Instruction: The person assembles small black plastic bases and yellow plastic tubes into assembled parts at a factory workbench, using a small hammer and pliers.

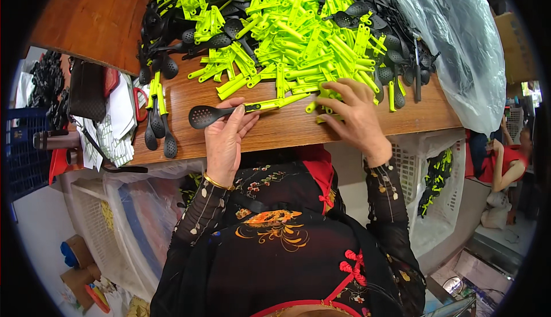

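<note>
My left hand (225,147) is closed on a small black slotted spoon (204,116) near the table's front edge. Its perforated bowl points left, and a lime-green handle (276,104) extends from its neck to the right. My right hand (357,116) is over several loose green handle pieces (313,108), its fingers curved and apart. The fingertips seem to touch these pieces, partly hiding them. Just beyond both hands rises a large heap of green handles (304,35), with black spoon heads (234,27) mixed in and around it.
Finished-looking green-handled spoons (156,124) lie at the left, near red scissors (139,103) and papers (117,123). Clear plastic sheeting (453,47) drapes over the table's right side. Below stand plastic-lined white crates (92,208) at left and right. Another person (505,162) sits at far right.
</note>
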Tool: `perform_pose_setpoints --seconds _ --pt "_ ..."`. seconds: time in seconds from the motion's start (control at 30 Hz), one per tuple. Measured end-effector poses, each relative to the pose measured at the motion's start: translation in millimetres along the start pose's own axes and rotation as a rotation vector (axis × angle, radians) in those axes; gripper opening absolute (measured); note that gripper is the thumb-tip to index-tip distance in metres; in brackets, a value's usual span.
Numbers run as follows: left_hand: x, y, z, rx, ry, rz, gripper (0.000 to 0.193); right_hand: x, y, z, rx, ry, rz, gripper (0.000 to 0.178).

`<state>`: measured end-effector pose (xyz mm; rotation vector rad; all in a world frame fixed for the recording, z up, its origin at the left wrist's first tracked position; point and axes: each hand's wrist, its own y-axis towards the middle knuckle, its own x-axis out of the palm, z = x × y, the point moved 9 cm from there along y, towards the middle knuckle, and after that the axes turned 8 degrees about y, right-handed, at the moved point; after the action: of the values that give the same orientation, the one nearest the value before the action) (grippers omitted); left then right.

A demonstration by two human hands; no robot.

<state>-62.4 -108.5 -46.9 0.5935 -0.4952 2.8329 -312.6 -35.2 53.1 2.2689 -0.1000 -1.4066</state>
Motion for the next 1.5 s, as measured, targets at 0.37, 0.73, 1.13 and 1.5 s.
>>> perform_pose_setpoints --seconds 0.37,0.73,1.13,1.5 --pt "-4 -1 -4 0.020 -0.002 -0.014 0.023 11 22 17 -0.108 0.074 0.222 0.023" --pt "1 2 -3 -0.006 0.053 -0.041 0.023 -17 -6 21 0.000 -0.062 0.069 0.014" --pt "-1 1 -5 -0.023 0.058 -0.051 0.024 -19 -14 28 0.037 -0.081 0.164 0.014" --pt "2 1 -5 -0.010 0.052 -0.054 0.022 14 -8 -2 -0.020 -0.014 0.048 0.021"
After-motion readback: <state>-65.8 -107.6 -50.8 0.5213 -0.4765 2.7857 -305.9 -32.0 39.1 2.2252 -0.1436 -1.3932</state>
